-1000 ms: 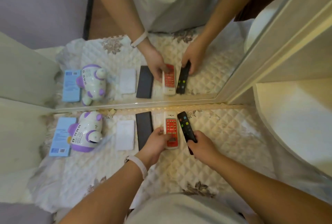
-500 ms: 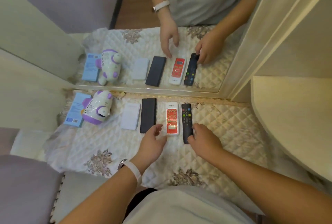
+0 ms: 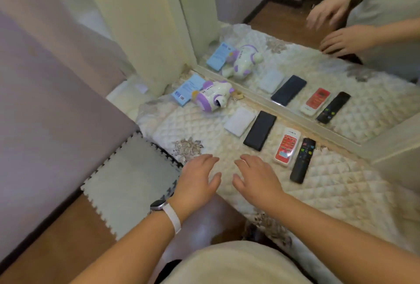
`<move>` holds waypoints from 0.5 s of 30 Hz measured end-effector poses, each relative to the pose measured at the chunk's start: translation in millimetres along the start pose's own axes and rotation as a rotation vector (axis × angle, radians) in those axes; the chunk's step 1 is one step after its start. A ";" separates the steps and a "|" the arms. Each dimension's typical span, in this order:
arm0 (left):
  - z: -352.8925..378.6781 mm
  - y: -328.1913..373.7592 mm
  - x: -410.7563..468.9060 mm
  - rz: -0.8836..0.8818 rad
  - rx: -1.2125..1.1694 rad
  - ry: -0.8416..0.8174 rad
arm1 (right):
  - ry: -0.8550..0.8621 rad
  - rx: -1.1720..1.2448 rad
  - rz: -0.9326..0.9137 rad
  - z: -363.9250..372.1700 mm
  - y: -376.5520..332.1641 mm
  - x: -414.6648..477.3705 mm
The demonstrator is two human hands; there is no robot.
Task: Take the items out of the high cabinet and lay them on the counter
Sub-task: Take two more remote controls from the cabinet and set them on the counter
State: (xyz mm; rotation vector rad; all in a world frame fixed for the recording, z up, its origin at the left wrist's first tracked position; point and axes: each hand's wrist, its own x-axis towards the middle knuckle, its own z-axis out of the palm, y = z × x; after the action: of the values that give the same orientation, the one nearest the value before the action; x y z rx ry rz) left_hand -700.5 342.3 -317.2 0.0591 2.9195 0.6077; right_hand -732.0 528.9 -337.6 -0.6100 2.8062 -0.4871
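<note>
The cream quilted cloth cover (image 3: 341, 183) under my hands is soft, matt fabric with stitched diamonds. The white and purple toy (image 3: 212, 96) is glossy smooth plastic. The slim black remote (image 3: 303, 160) looks like matt plastic, and the white remote with the red face (image 3: 286, 147) shines as if wrapped in clear film. The flat black rectangle (image 3: 260, 130) is smooth and dull. The grey puzzle-edged floor mat (image 3: 127, 181) looks like matt foam. My white wrist strap (image 3: 172, 216) seems to be smooth rubber.

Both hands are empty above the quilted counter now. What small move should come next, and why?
Probably lift a hand toward the high cabinet for another item, if any remain; the cabinet is out of view. Both the left hand and right hand are open and hold nothing, and the red remote and black remote already lie flat on the counter.
</note>
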 end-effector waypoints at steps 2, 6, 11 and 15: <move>-16.7 -27.4 -37.5 -0.040 0.024 0.089 | -0.021 -0.052 -0.136 7.2 -41.3 2.3; -40.1 -81.8 -118.9 -0.115 0.091 0.207 | -0.021 -0.152 -0.339 22.4 -126.2 -4.4; -53.8 -146.7 -221.4 -0.264 0.120 0.344 | 0.006 -0.203 -0.555 48.6 -229.1 -28.2; -57.3 -188.6 -305.0 -0.402 0.138 0.443 | -0.007 -0.237 -0.753 72.0 -311.5 -48.3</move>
State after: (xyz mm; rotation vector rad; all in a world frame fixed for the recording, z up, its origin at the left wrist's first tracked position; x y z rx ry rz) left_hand -410.1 125.2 -295.9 -0.7154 3.2371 0.3888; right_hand -556.2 263.2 -282.6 -1.7236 2.5563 -0.2606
